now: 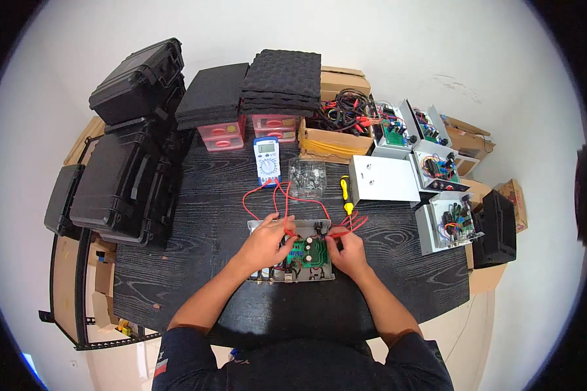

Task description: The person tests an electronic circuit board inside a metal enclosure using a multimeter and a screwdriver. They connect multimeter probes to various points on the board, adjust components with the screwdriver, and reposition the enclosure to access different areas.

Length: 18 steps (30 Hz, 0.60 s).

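Note:
On the dark table in front of me sits an open metal enclosure with a green circuit board inside. My left hand reaches over its left side, fingers closed around a red test probe. At the right wall of the enclosure my right hand pinches another red test probe; its tip is hidden by the fingers. Red leads run from a white and blue multimeter, which lies behind the enclosure. Whether either tip touches the board is too small to tell.
A clear box of small parts and a yellow screwdriver lie behind the enclosure. A white metal cover and several opened units stand right. Black cases are stacked left; a cable box is at the back.

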Each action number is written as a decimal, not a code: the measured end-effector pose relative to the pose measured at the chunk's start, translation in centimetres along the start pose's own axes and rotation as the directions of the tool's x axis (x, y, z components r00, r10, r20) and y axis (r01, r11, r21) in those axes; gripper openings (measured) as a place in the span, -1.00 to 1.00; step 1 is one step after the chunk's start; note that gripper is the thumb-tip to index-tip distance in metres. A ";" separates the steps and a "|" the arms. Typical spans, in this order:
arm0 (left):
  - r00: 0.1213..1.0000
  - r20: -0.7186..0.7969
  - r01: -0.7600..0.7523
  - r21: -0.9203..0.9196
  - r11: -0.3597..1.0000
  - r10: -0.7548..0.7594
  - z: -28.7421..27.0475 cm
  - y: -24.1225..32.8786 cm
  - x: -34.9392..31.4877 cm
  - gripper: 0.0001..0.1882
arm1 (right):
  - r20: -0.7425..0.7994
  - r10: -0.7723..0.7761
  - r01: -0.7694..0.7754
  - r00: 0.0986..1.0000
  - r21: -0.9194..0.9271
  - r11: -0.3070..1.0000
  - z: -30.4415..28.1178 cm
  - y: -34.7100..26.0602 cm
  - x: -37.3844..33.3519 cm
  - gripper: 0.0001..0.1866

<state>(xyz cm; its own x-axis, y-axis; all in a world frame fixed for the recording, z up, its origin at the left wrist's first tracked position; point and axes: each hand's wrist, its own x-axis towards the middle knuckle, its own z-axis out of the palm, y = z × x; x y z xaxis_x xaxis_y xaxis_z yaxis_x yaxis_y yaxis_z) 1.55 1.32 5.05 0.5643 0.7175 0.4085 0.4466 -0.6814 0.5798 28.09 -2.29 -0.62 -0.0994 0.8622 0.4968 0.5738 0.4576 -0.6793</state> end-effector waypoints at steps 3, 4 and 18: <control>1.000 -0.012 -0.010 0.002 1.000 0.010 0.2 -0.4 -0.1 -0.78 | 0.008 0.020 -0.020 1.000 0.013 1.000 0.0 -0.1 0.0 -0.81; 1.000 -0.017 -0.012 0.000 1.000 0.012 0.3 -0.5 -0.2 -0.78 | 0.012 0.030 -0.030 0.999 0.022 0.999 0.1 0.1 -0.1 -0.81; 1.000 -0.018 -0.004 -0.026 1.000 0.004 0.1 -1.3 -0.1 -0.88 | -0.002 -0.014 0.014 1.000 -0.008 1.000 -0.3 -0.4 0.3 -0.84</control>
<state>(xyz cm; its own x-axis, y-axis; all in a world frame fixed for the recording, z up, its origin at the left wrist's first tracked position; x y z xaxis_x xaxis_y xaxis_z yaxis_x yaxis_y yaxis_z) 0.99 2.06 4.19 0.5532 0.7175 0.4233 0.4259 -0.6803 0.5965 28.02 -2.26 -0.03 -0.1056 0.8550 0.5077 0.5789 0.4680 -0.6677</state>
